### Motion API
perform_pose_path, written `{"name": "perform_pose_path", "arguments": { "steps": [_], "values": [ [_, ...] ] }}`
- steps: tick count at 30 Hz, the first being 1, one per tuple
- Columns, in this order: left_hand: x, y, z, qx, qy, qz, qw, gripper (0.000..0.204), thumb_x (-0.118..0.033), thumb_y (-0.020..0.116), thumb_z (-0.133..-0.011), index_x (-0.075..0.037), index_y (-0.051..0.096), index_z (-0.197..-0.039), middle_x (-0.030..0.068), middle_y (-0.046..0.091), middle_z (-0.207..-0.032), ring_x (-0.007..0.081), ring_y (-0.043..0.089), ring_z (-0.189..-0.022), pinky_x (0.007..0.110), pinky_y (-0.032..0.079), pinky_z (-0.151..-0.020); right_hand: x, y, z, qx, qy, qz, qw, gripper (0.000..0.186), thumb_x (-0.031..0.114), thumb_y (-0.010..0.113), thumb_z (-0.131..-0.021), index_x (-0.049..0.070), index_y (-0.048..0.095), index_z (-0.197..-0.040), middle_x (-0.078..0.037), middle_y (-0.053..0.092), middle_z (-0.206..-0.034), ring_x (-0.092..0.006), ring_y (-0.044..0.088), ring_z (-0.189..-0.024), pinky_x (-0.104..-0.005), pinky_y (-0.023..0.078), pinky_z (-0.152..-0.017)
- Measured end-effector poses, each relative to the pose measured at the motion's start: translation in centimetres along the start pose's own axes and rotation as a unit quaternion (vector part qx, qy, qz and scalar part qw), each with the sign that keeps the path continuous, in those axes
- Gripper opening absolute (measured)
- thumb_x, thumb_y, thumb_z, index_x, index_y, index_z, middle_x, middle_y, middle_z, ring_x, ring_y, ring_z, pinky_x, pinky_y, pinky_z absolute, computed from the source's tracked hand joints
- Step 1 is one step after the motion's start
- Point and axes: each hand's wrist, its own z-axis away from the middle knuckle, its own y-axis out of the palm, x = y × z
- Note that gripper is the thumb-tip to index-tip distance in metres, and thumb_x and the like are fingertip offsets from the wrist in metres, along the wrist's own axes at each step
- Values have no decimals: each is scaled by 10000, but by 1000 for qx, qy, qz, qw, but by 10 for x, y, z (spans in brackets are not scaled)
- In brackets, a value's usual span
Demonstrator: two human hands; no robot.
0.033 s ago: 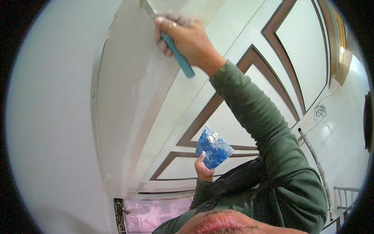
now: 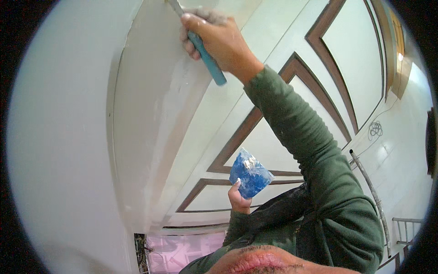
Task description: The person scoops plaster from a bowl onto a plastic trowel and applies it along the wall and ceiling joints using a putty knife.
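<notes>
My right hand (image 2: 214, 39) is raised and closed around the teal handle of a putty knife (image 2: 209, 61). Its narrow blade reaches up to the smooth pale surface (image 2: 155, 59) near the top edge of the view; whether the tip touches cannot be told. Lower down, close to my body, my left hand (image 2: 238, 201) grips a blue, roughly square plate (image 2: 251, 178) by its lower corner, thumb on the upper face. A lump of whitish paste (image 2: 249, 162) sits on the plate, and pale smears cover the rest of it.
White panels with brown angular trim (image 2: 287, 68) run beside my raised arm. A worn pole (image 2: 369, 192) leans at the right, near a coil of thin cable (image 2: 375, 130) and a metal rack (image 2: 406, 228). Pink sheeting (image 2: 169, 251) shows at the bottom, beside a dark gap with wires (image 2: 140, 251).
My right hand and the putty knife have shifted slightly, the handle's end moving up and a little left. My left hand and the blue plate have hardly moved.
</notes>
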Motion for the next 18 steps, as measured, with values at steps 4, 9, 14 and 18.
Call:
{"name": "perform_pose_path", "arguments": {
  "steps": [4, 9, 14, 18],
  "values": [
    [0, 6, 1, 44, -5, 18, 999, 454, -107, 562, -864, -6, 453, -1293, 169, 569, -1211, 340, 563, -1108, 507, 441, -980, 31, -9, -24, 6, -7, 64, 998, 368, 209, 485, -960, -72, 564, -1184, -34, 560, -726, -103, 523, -566, -255, 451, -519],
    [1, 5, 3, 50, 25, 17, 998, 431, -111, 551, -872, 11, 459, -1276, 172, 576, -1197, 341, 568, -1099, 510, 442, -978, 18, -4, -43, 5, -16, 48, 999, 372, 184, 492, -951, -78, 547, -1210, -65, 593, -749, -126, 564, -581, -275, 473, -515],
    [4, 1, 4, 26, 40, -9, 999, 409, -142, 527, -896, 25, 462, -1263, 172, 581, -1188, 340, 570, -1098, 503, 444, -977, -23, 30, 5, 102, 38, 55, 993, 270, 192, 541, -950, -25, 619, -1091, -37, 572, -675, -93, 544, -512, -240, 478, -441],
    [4, 7, 7, 23, 37, -22, 999, 402, -177, 504, -916, 29, 461, -1259, 172, 582, -1172, 323, 579, -1084, 488, 452, -973, -30, 43, 31, 172, 100, 63, 978, 292, 184, 538, -950, -33, 608, -1132, -34, 567, -667, -90, 540, -504, -240, 479, -434]
  ]
}}
